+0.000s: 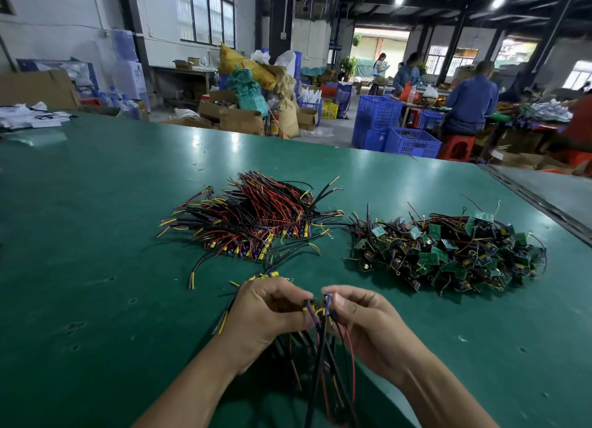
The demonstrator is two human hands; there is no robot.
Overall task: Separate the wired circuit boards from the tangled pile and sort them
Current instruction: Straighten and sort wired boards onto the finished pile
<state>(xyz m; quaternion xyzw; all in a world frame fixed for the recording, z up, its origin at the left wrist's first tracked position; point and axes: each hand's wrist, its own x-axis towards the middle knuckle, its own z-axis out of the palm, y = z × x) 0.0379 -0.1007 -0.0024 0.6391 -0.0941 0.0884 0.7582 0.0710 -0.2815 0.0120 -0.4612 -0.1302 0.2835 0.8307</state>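
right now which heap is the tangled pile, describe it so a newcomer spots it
On the green table, two heaps lie side by side. The tangled pile is the right one. Green boards stick out of it at all angles, while the left heap is mostly red and black wires.

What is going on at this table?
A person works at a green table, sorting wired boards. The left hand and right hand pinch one wired board between them, and its wires hang toward the person. Beyond the hands, a tangled pile lies to the right. A neater pile, its wires laid roughly one way, lies to the left.
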